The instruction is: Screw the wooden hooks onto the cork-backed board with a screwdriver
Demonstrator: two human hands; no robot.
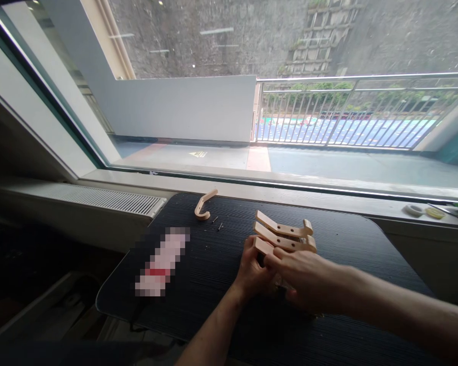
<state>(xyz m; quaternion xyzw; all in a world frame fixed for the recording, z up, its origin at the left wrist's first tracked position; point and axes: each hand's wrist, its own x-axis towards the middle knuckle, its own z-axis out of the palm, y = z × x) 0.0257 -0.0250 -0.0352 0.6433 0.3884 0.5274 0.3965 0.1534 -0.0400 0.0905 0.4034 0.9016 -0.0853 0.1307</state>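
With bare left hand (252,269), grasping the nine-o'clock end of the nearest bent, pale wooden hook (263,246) in a row of three. With bare right hand (313,274), bent-fingered, touching the same piece from four o'clock; cannot tell whether pinching, for partly hidden fingertips. Just beyond, toward twelve: two matching pale wooden hooks (266,233), parallel, each with two dark holes. At ten o'clock from the hands: one lone J-shaped, pale wooden hook (199,207), close to two small, thin metal screws (220,226). At nine: pixel-blurred pink-white strip (168,256) with a red band. Beneath all: black wood-grained tabletop (209,284). Between two and three, on the pale windowsill (252,192): round white roll (414,210), yellow roll (435,212).
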